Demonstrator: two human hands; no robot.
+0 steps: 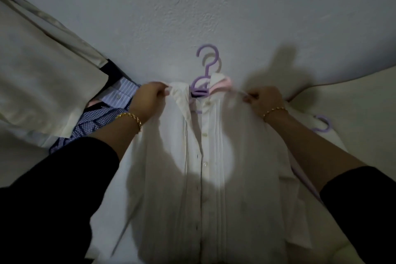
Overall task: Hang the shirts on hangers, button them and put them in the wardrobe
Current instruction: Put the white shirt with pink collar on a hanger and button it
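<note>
A white shirt (214, 178) hangs on a purple hanger (205, 66) in front of a pale wall, with its button placket running down the middle. The hanger's hook pokes up above the collar. My left hand (149, 97) pinches the shirt's left shoulder near the collar. My right hand (264, 97) pinches the right shoulder, where the cloth is blurred. Both wrists wear gold bracelets and the sleeves are black.
A cream garment (42, 70) hangs at the left, with striped and checked blue shirts (96, 118) below it. A second purple hanger (322, 123) lies on pale fabric (353, 113) at the right.
</note>
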